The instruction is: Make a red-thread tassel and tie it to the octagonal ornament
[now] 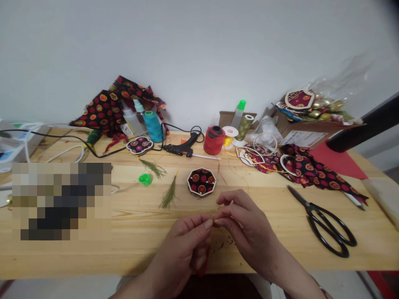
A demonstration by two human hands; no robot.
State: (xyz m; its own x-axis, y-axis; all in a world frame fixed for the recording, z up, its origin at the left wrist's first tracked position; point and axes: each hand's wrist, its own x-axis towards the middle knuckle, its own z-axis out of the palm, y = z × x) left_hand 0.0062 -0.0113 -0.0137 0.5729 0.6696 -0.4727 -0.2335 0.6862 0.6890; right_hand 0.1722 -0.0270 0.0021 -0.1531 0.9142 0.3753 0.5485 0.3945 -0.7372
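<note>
In front of me at the table's near edge, my left hand [190, 241] is closed, thumb pressed on the fingers. A bundle of red thread [204, 263] hangs from its palm side, partly hidden. My right hand [249, 232] meets it at the fingertips, thumb and index finger pinched on a bit of the same red; its other fingers are curled loosely. Just beyond the hands lies an octagonal pendant [201, 182] with dark patterned fabric and a pale wooden rim. An olive tassel [170, 193] with a yellow loop is to its left.
Large black-handled scissors [324, 222] lie at right. Along the back are a black glue gun [183, 146], a red spool [214, 140], a yellow spool [230, 137], a blue thread cone [153, 126] and patterned fabric [106, 106]. A green cap [145, 179] sits left of the tassel.
</note>
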